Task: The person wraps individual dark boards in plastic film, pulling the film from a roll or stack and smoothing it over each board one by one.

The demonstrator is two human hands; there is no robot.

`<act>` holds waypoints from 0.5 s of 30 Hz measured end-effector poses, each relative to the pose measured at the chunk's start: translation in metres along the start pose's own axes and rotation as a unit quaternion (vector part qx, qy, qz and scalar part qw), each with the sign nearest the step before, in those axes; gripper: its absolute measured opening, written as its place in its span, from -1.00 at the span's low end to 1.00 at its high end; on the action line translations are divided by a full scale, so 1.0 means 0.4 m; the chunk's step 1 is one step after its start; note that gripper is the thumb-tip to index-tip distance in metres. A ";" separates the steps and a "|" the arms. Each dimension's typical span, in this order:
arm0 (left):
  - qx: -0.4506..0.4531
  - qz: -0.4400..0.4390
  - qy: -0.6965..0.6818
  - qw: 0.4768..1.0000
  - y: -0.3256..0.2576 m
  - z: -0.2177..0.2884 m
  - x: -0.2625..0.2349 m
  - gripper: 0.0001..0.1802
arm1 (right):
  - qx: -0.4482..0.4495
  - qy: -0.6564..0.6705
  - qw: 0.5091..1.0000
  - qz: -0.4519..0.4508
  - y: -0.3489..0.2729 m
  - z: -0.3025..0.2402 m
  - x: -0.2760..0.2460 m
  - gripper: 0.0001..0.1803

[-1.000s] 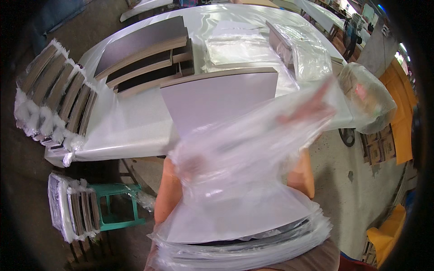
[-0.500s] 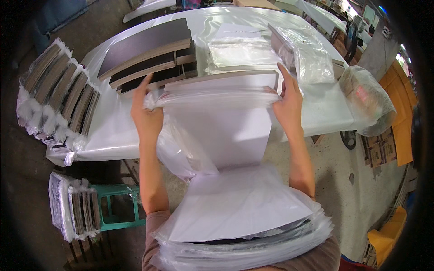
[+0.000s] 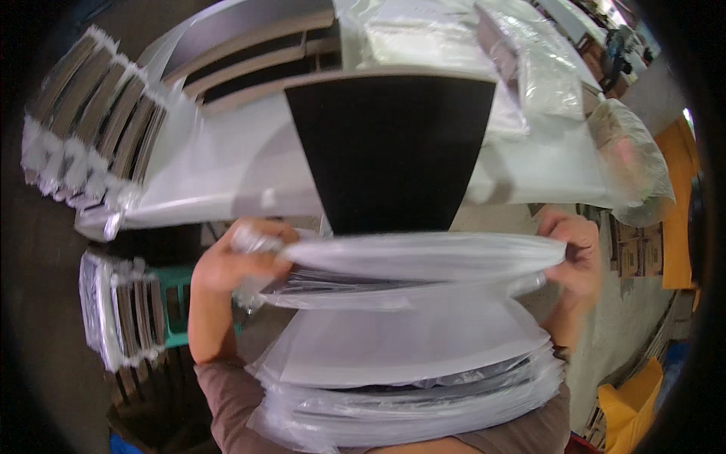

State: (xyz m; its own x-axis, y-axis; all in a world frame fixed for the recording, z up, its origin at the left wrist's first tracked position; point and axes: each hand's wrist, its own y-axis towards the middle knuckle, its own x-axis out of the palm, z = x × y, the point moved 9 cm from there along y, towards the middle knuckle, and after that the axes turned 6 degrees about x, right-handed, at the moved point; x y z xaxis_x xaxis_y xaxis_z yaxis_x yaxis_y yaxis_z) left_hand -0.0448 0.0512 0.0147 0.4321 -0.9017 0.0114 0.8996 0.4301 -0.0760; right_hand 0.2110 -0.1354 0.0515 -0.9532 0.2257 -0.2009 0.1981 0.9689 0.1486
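Observation:
My left hand (image 3: pixel 227 261) and my right hand (image 3: pixel 576 253) grip the two ends of a clear plastic bag (image 3: pixel 427 256), stretched wide between them in front of my body. Beyond it a black board (image 3: pixel 389 151) stands upright, leaning toward the table. Its lower edge disappears behind or into the bag; I cannot tell which. The left hand is blurred, with crumpled plastic bunched around its fingers. Below the bag, against my torso, rests a thick stack of plastic bags (image 3: pixel 423 416) with a whitish top layer.
Plastic film covers the table (image 3: pixel 249 166). On it are dark boards (image 3: pixel 249 30), clear packets (image 3: pixel 416 45) and a wrapped bundle (image 3: pixel 556 83). Packed boards (image 3: pixel 91 121) line the left edge. A green stool (image 3: pixel 178 303) with another wrapped pack (image 3: pixel 125 310) stands lower left. A plastic roll (image 3: pixel 631 163) hangs right.
Both hands have come back from the table toward my body and spread apart, drawing the bag with them. A black board face now shows where a pale one was before.

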 end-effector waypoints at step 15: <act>-0.172 0.186 -0.120 0.960 0.055 -0.905 -0.135 -0.82 | 0.307 0.183 0.926 0.121 -0.082 0.674 0.148 -0.55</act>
State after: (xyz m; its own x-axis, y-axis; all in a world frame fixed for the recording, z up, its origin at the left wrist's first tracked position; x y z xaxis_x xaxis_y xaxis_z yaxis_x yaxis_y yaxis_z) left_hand -0.0714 0.0936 -0.3487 0.7590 -0.6344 0.1467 0.6238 0.6438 -0.4432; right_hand 0.2097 -0.1262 -0.2265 -0.8556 0.5024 0.1248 0.4010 0.7957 -0.4539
